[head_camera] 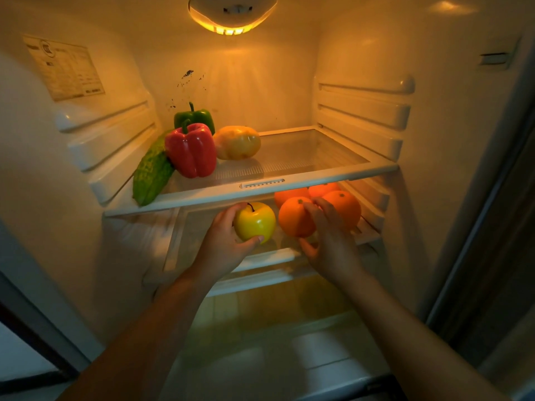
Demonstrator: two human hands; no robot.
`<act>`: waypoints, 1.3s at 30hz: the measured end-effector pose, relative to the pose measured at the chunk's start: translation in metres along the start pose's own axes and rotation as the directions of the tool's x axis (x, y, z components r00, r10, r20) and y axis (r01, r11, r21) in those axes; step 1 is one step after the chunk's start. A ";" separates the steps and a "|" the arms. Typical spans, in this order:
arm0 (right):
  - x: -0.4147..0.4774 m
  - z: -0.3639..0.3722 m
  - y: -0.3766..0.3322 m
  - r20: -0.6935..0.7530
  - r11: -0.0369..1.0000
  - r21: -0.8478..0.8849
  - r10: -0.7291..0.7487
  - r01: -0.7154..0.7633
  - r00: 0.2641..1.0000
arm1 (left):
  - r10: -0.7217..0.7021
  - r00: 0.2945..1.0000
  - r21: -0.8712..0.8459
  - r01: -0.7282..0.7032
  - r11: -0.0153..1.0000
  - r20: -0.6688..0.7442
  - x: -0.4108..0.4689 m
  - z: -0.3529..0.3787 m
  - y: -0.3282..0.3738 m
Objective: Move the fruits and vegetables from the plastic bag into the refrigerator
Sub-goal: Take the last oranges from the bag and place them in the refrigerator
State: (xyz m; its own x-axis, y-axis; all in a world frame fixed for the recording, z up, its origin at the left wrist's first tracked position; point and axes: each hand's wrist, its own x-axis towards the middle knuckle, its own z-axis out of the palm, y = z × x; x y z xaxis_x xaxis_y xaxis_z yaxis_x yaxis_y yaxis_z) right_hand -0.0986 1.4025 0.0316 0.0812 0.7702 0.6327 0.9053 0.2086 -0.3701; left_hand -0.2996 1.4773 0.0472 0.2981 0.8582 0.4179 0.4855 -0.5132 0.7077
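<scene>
Both my arms reach into the open refrigerator, under its upper glass shelf. My left hand is closed around a yellow apple just above the lower shelf. My right hand grips an orange beside the apple. Three more oranges lie behind it on the lower shelf, at the right. On the upper shelf, at the left, sit a red bell pepper, a green bell pepper, a bumpy green gourd and a yellow-orange mango. The plastic bag is out of view.
The right half of the upper shelf is bare glass. Ribbed shelf rails line both side walls. A lit lamp glows at the ceiling. A label is stuck on the left wall. A crisper cover lies below my arms.
</scene>
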 end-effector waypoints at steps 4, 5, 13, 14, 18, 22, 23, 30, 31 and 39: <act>0.000 -0.002 -0.001 0.018 1.000 0.023 0.012 -0.012 1.000 | -0.019 1.000 0.003 0.019 1.000 0.011 0.008 0.002 0.000; 0.001 -0.002 -0.001 0.020 1.000 0.026 0.014 -0.014 1.000 | -0.026 1.000 0.010 0.026 1.000 0.012 0.010 0.003 0.000; 0.005 -0.010 -0.008 0.013 0.999 0.038 0.017 -0.017 1.000 | 0.025 0.999 0.105 -0.028 0.994 0.025 0.010 0.002 0.003; 0.005 -0.012 -0.009 0.016 0.999 0.042 0.018 -0.018 1.000 | 0.018 1.000 0.108 -0.021 0.994 0.022 0.008 0.002 0.004; 0.004 -0.016 -0.009 0.013 0.998 0.067 0.016 -0.016 1.000 | 0.008 1.000 0.110 -0.006 0.994 -0.026 0.004 0.001 0.005; 0.007 -0.019 -0.007 0.032 0.995 0.095 0.021 -0.024 0.999 | 0.001 0.999 0.093 0.002 0.996 -0.041 0.000 0.000 0.004; 0.008 -0.019 -0.006 0.036 0.996 0.088 0.014 -0.017 0.999 | -0.004 0.999 0.080 0.007 0.997 -0.042 -0.001 0.000 0.004; 0.007 -0.021 -0.009 0.070 0.989 0.149 -0.015 0.004 0.997 | 0.059 0.993 0.123 -0.046 0.991 -0.103 -0.016 -0.001 0.006; 0.007 -0.021 -0.009 0.075 0.988 0.153 -0.018 0.006 0.997 | 0.063 0.993 0.126 -0.049 0.991 -0.102 -0.018 -0.002 0.006; -0.013 -0.028 -0.013 0.037 0.972 0.236 -0.013 0.004 0.999 | 0.012 0.995 0.187 0.007 0.982 -0.102 -0.042 -0.011 0.023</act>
State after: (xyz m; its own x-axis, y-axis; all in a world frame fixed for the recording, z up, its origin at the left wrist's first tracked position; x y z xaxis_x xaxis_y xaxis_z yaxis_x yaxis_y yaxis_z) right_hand -0.1001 1.3729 0.0468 0.0543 0.7890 0.6120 0.7815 0.3479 -0.5179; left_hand -0.3097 1.4292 0.0522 0.2186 0.8484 0.4821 0.6331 -0.4993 0.5915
